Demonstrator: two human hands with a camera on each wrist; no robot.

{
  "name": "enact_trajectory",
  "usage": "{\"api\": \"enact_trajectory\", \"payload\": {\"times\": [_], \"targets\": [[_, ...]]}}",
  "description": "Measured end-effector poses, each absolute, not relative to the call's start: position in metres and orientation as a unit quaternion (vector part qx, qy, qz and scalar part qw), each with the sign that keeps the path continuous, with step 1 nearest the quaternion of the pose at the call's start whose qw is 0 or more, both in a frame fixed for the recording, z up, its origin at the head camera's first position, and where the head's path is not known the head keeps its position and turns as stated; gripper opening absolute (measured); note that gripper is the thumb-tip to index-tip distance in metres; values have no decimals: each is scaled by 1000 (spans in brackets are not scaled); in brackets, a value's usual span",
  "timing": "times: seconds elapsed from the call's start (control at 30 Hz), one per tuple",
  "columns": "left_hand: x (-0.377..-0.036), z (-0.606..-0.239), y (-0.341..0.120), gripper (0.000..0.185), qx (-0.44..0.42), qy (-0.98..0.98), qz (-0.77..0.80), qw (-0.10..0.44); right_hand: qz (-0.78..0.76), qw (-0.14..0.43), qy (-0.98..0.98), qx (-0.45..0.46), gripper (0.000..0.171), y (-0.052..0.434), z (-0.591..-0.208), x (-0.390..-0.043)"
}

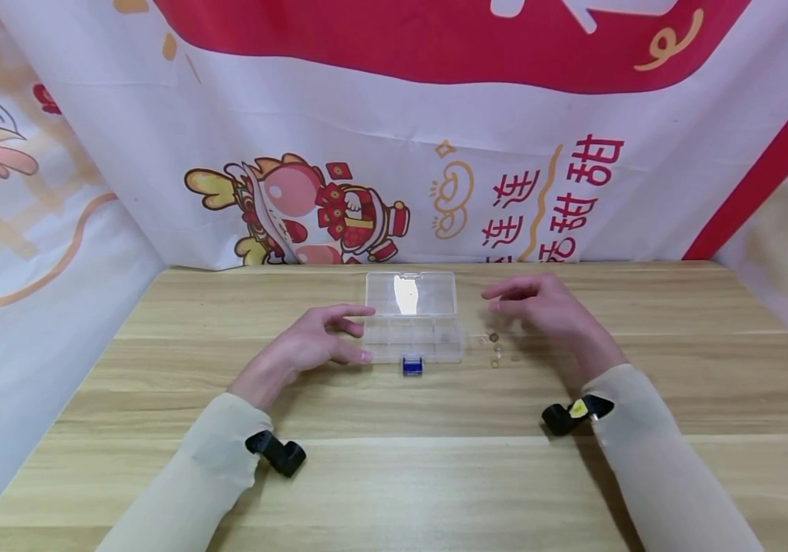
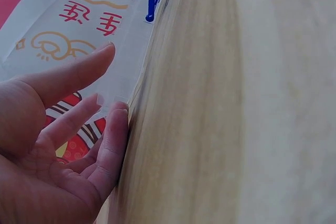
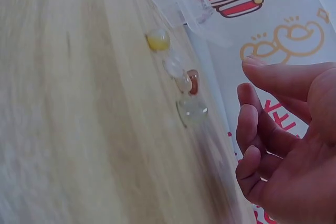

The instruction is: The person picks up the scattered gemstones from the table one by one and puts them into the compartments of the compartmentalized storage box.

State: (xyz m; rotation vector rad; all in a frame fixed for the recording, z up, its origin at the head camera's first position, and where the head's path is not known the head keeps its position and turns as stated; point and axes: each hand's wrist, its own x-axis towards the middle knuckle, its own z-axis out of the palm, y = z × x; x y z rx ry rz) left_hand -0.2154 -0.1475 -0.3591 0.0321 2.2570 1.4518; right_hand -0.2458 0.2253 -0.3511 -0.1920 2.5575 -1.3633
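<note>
**Two hands at a clear compartment box on the bench**

The left hand [image 1: 311,343] rests on the wooden bench [image 1: 394,460] with its fingers spread and relaxed. Its fingertips [image 1: 365,356] touch the left short side of the clear plastic box [image 1: 413,316], and the index finger reaches along the box edge higher up. In the left wrist view the same hand [image 2: 58,145] shows an open palm, the fingers [image 2: 113,129] lying against the bench and the box wall [image 2: 128,61]; nothing is pinched between them.

The box stands open just beside this grip, on its right. The lid lies flat behind the tray, and the tray is divided in small compartments. A small blue clasp [image 1: 412,366] sits at the front edge of the tray, near the left fingertips.

The right hand [image 1: 539,307] hovers on the other side of the box, palm down, fingers loosely curved and apart, holding nothing. Directly below and in front of this grip, between it and the box, a few small beads [image 1: 494,349] lie on the bench. The right wrist view shows them in a short row: one yellowish bead [image 3: 158,40], some clear ones [image 3: 191,110] and one brownish [image 3: 193,81]. The fingers [image 3: 252,129] are near the beads but apart from them.

Each sleeve carries a black wrist camera [image 1: 282,454]. A printed banner [image 1: 394,153] hangs behind the bench.
</note>
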Motion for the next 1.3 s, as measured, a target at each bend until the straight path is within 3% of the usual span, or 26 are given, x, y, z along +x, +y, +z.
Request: {"api": "enact_trajectory", "payload": {"times": [1.3], "targets": [[-217,-359,-147,73,14,820,525,229,-399,173,894,-111,22,233,-363,-251]]}}
